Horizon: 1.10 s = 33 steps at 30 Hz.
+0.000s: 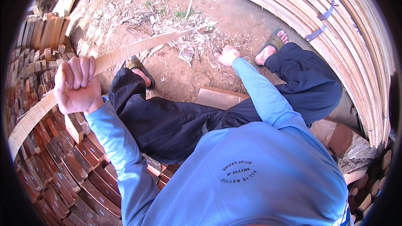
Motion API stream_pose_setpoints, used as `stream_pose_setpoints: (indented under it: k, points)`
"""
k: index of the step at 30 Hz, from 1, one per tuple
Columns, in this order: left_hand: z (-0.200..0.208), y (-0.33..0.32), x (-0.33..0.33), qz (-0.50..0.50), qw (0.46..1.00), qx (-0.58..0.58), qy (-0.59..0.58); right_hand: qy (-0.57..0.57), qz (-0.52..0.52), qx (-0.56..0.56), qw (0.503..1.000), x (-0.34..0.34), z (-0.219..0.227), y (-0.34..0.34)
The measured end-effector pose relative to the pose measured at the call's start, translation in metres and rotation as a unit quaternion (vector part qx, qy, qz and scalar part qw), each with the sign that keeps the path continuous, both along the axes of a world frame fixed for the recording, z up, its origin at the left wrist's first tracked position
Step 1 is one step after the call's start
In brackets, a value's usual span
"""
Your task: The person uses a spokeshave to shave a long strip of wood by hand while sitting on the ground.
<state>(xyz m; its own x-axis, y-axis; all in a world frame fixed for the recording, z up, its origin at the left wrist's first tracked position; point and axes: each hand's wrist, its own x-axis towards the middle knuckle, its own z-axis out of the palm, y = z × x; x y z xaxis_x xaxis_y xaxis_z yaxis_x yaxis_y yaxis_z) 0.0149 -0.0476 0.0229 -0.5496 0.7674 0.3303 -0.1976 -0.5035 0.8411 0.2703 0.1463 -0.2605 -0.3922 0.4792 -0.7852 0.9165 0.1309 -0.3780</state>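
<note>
My left hand [77, 83] is closed around a long, thin, pale wooden strip [138, 48]. One part of the strip curves down past the fist to the left, over stacked wood; the other reaches away to the right, above the ground. Out in front, my right hand [228, 55] is held low with its fingers curled, apart from the strip. A small dark shape shows at its fingertips, too small to name. Beneath both hands lie pale wood shavings [188, 50] on bare earth.
Stacked reddish-brown wood pieces [90, 155] fill the left side. Long pale boards [351, 29], tied with purplish strips, curve along the right. A flat block [220, 97] lies between my legs, and my sandalled feet rest apart on the earth [167, 77].
</note>
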Motion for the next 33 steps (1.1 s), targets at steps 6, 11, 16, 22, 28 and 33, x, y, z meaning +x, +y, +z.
stream_pose_setpoints:
  k: [6,11,16,22,28,33]
  points:
    - [0.003,0.003,0.006,0.000,1.000,-0.007,-0.018,0.031,0.039,0.055,0.997,-0.009,0.002,-0.008]
    - [0.006,0.001,0.008,0.003,1.000,-0.015,-0.016,-0.044,0.003,-0.074,0.996,-0.008,0.005,0.012]
    - [-0.001,0.002,0.007,-0.020,1.000,0.013,0.011,0.054,0.048,0.026,0.997,-0.012,0.043,-0.004]
    - [0.002,0.003,0.003,0.002,1.000,-0.002,0.008,-0.022,0.016,-0.026,0.999,-0.011,-0.014,0.010]
    - [-0.001,-0.003,0.003,-0.013,1.000,0.008,-0.004,0.053,0.102,0.046,0.992,-0.013,0.039,0.003]
    - [0.001,0.002,0.000,0.012,1.000,0.000,-0.012,-0.006,0.067,0.027,0.997,-0.006,-0.006,0.016]
